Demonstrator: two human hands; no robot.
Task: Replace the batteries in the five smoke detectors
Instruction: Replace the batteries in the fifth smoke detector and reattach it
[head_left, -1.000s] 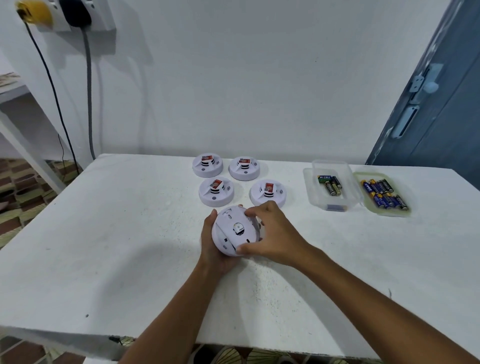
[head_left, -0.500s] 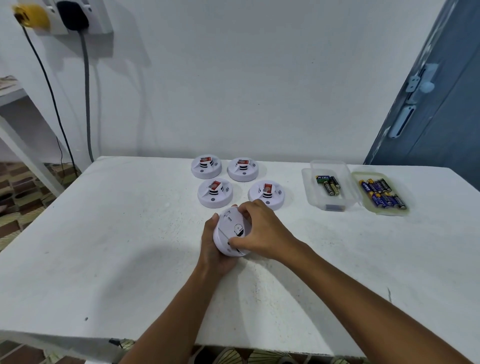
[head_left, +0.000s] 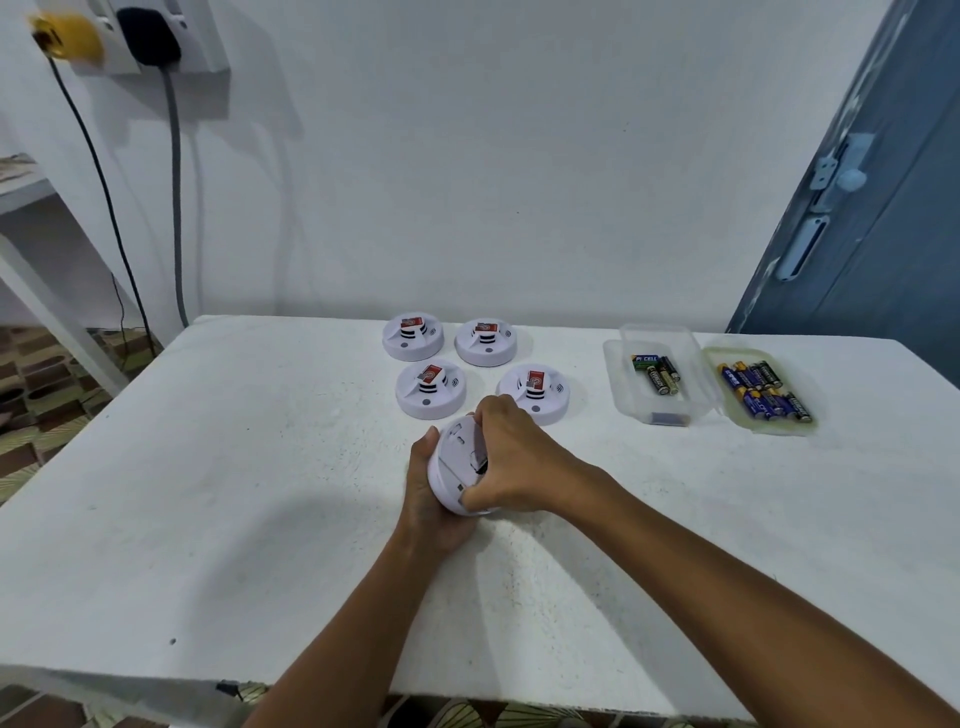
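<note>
Five smoke detectors, one gripped by both hands' curled fingers; perhaps nine batteries.

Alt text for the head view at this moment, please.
Both hands, left hand and right hand, grip a white smoke detector tilted above a white table. Four more detectors sit behind it; two open containers of batteries lie to the right.

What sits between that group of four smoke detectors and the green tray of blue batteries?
In the head view, a clear plastic box holding a few batteries sits between the four detectors and the green tray, on the white table.
</note>
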